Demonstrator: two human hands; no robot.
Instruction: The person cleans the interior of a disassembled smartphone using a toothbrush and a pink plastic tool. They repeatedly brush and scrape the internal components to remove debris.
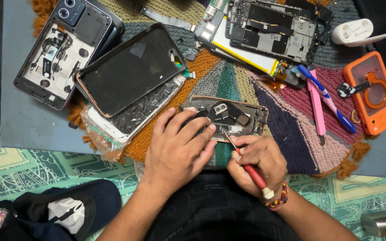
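An opened phone body (242,114) with exposed metal parts lies on a knitted multicoloured mat (287,120). My left hand (179,147) rests flat on its near left part and holds it down. My right hand (258,163) grips a red-handled screwdriver (251,172); its thin tip touches the phone's near edge between both hands. A beaded bracelet sits on my right wrist.
A dark phone back cover (130,69) lies over a bagged screen part (126,120). At the far left is a grey phone frame (63,53); at the back, a dismantled phone (269,31). To the right lie a pink pry tool (316,107), a blue toothbrush (327,98), an orange case (371,93) and a white earbud case (356,31).
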